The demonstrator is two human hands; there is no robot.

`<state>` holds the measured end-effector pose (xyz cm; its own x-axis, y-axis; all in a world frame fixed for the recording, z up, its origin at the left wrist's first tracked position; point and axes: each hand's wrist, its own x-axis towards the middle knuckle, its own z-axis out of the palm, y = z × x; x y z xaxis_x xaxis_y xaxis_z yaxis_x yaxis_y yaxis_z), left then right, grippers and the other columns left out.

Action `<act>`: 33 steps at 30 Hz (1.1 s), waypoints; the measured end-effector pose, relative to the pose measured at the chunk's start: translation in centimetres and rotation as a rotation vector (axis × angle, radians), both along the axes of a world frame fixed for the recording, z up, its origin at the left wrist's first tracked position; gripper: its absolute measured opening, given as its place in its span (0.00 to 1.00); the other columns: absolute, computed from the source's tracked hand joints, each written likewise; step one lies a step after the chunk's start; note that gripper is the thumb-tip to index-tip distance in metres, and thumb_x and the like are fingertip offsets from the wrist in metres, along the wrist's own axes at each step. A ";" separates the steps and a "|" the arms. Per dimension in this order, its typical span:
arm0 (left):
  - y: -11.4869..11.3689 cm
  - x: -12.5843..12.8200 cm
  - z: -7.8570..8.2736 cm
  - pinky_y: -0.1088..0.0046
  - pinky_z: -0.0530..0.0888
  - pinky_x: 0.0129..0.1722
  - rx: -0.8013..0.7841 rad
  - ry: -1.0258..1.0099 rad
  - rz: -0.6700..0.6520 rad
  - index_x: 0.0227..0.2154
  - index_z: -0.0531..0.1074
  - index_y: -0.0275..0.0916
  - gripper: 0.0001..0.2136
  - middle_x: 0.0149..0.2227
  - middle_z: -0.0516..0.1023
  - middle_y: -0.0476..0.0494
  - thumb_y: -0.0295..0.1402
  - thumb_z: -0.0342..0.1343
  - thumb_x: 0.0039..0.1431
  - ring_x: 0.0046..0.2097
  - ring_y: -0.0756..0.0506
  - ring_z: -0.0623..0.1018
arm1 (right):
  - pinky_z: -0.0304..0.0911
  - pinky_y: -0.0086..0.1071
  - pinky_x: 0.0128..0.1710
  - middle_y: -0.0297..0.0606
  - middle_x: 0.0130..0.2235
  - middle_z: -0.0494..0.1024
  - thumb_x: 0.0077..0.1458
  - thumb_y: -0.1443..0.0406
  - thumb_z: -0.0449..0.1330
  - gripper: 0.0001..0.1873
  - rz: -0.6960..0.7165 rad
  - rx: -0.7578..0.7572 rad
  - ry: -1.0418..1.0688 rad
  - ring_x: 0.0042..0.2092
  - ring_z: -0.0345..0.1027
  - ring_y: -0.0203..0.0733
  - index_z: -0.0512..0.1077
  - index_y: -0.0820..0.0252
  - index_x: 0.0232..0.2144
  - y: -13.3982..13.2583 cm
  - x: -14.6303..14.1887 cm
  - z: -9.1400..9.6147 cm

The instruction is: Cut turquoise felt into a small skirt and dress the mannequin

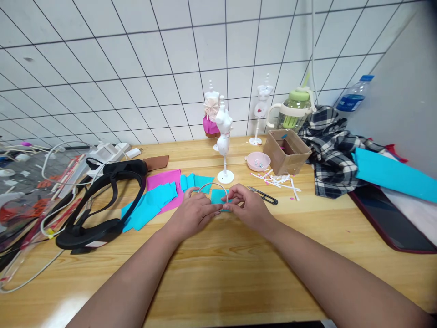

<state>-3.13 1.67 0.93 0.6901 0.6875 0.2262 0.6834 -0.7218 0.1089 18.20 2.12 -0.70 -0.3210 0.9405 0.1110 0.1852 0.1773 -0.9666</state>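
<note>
From my feed, the right hand (246, 203) has thumb and forefinger narrowed on a thin pale loop (214, 183), which arches over a small blue cloth (217, 196) on the wooden table (218, 269). The left hand (195, 212) is curled at the loop's other side, though I can't tell whether its fingers grip or merely touch it. I see a white mannequin (224, 139) just behind.
</note>
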 end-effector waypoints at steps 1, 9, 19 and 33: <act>0.0 0.0 0.0 0.52 0.57 0.55 0.000 0.004 -0.002 0.42 0.78 0.46 0.13 0.28 0.73 0.49 0.37 0.46 0.69 0.36 0.46 0.72 | 0.67 0.31 0.34 0.34 0.39 0.81 0.51 0.63 0.64 0.10 0.000 0.010 -0.009 0.35 0.75 0.37 0.66 0.55 0.33 0.0 0.0 0.0; -0.1 0.1 0.2 0.53 0.58 0.56 0.021 -0.003 -0.003 0.41 0.78 0.45 0.15 0.27 0.73 0.49 0.37 0.44 0.69 0.36 0.46 0.72 | 0.66 0.31 0.34 0.33 0.40 0.81 0.52 0.63 0.64 0.10 -0.068 0.099 -0.100 0.34 0.75 0.38 0.65 0.54 0.33 -0.5 -0.1 0.4; 0.0 0.0 0.1 0.54 0.57 0.58 0.004 -0.007 -0.004 0.45 0.78 0.46 0.15 0.28 0.75 0.49 0.38 0.45 0.69 0.36 0.47 0.73 | 0.60 0.29 0.30 0.31 0.32 0.77 0.57 0.64 0.58 0.03 -0.067 0.168 -0.110 0.29 0.70 0.35 0.69 0.55 0.36 -0.1 0.2 0.0; 0.0 0.0 0.5 0.57 0.59 0.55 -0.114 -0.146 0.185 0.32 0.73 0.40 0.14 0.29 0.77 0.48 0.34 0.43 0.67 0.36 0.45 0.75 | 0.54 0.32 0.32 0.34 0.30 0.70 0.64 0.64 0.48 0.06 -0.137 0.335 -0.275 0.31 0.63 0.40 0.60 0.55 0.33 -0.4 0.8 0.9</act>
<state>-3.13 1.69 1.46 0.5159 0.8257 0.2280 0.7737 -0.5634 0.2896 18.95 1.74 0.20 -0.2560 0.9033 0.3443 0.4705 0.4276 -0.7719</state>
